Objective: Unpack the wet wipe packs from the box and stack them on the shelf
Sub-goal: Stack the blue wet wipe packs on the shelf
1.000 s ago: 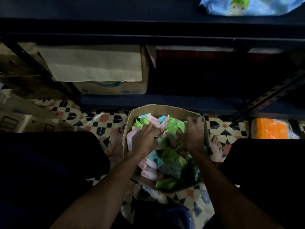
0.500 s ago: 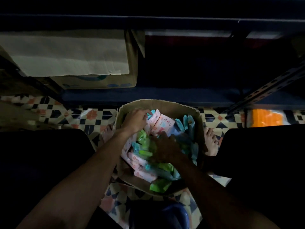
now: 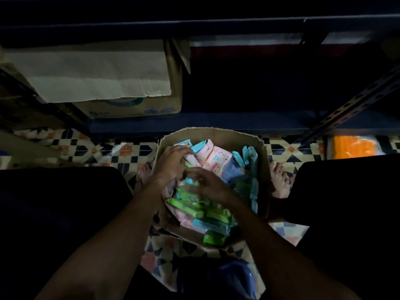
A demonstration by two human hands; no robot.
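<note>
fingers of left hand (image 3: 173,164) curl on pink pack (image 3: 194,160) in box (image 3: 216,132); right hand (image 3: 208,185) grip unclear.

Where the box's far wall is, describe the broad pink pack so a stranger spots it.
Start at the open cardboard box on the tiled floor. Near its far wall, right of the left hand, lies the pink pack. Only it shows a broad printed face.

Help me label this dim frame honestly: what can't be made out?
Head view:
- Right hand: motion-blurred; its grip on the green wet wipe packs is unclear.
- Left hand: too dim to tell whether it grips the pink pack.
- Brown cardboard box: lower layers buried under upper packs and both hands.
- Dark metal shelf: interior lost in shadow.
</note>
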